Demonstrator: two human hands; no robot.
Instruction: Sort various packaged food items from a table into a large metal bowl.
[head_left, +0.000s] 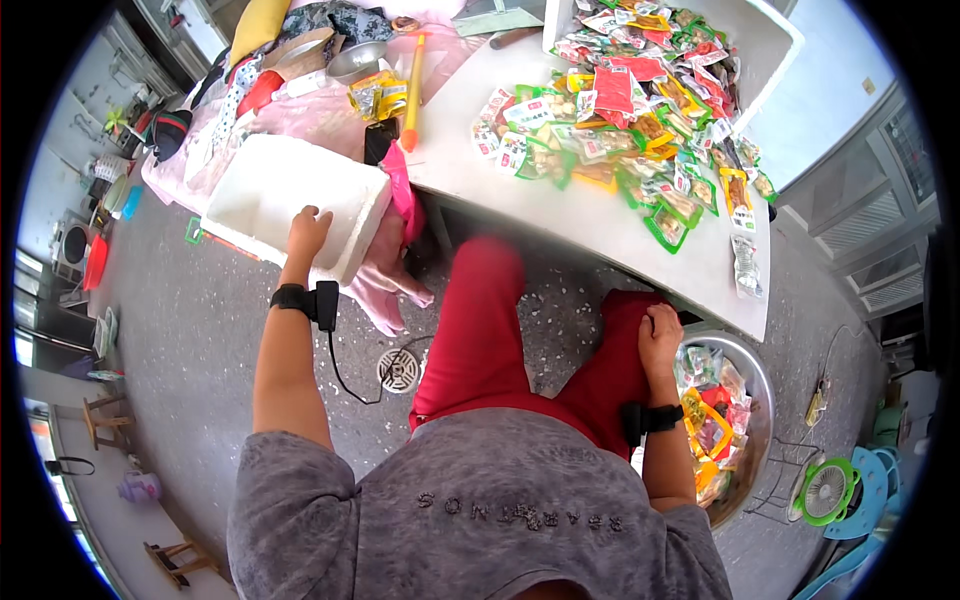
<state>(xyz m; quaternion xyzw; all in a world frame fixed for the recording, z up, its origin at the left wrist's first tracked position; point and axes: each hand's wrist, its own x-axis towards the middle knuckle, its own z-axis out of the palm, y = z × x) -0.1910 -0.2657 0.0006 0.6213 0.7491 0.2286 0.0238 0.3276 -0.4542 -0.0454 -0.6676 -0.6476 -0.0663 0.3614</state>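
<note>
My left hand (307, 234) is over the near side of a white foam box (281, 176), fingers spread and nothing seen in them. No packets show inside the box, which sits tilted at the edge of a pink cloth. My right hand (660, 339) rests on my right knee in red trousers, fingers loosely bent and holding nothing visible. In front of me, many small sealed food packets (615, 139) lie heaped on a white table (465, 161). They spill from a second foam box (772, 52) lying on its side. One silvery packet (746, 266) lies apart near the table's right corner.
A metal basin (761, 427) of packets stands on the floor by my right leg. Left of the table, the pink cloth (322, 112) carries a metal bowl (358, 62), a yellow-orange stick (414, 94) and clothing. A green fan (825, 491) stands at the lower right.
</note>
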